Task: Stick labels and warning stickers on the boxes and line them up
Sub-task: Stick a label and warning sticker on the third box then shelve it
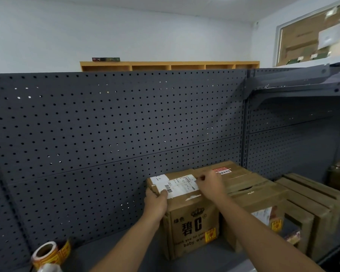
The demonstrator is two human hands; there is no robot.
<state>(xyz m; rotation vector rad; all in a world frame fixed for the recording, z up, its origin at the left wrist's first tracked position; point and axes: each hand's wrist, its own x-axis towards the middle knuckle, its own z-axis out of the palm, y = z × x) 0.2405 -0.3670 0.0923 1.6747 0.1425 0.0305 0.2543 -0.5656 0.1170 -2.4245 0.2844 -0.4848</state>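
The left hand [157, 201] gripped the box [186, 209] at its near corner while the right hand [210, 183] pinched, apparently, the white label [180, 185] half pressed onto its top. Its yellow warning sticker [210, 234] was on below; neighbouring boxes [263, 203] stood aligned right of the hands.

Two bare forearms showed, with no sleeve, glove, watch or ring visible on them. The left hand [156, 203] and the right hand [210, 185] were uncovered, with short nails.
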